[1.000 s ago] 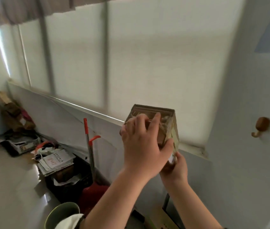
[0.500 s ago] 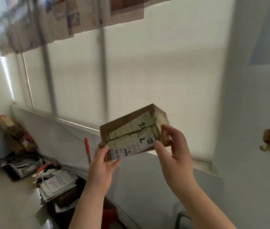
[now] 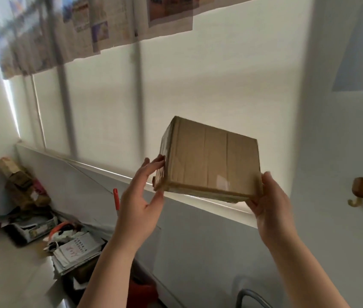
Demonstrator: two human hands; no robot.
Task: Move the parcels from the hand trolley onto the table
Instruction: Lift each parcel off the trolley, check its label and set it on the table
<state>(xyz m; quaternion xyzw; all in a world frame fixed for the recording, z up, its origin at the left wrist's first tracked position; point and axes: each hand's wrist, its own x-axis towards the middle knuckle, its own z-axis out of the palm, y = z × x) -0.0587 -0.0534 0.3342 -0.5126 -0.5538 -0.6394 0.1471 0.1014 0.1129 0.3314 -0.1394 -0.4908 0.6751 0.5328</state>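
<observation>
views: one only, your head cam, wide angle.
mount: on your head, so it looks out along your raised forearms, which enter from the bottom edge.
facing: forward at the window blind, pitched up enough that the newspaper sheets run along the top edge.
roll: tilted; the sill slopes down from left to right.
near field: your left hand, right hand and the parcel sit mid-frame, close to the lens.
far field: the paper pile on the floor, low left.
right side: the wall hook and the sheet marked 2.
</observation>
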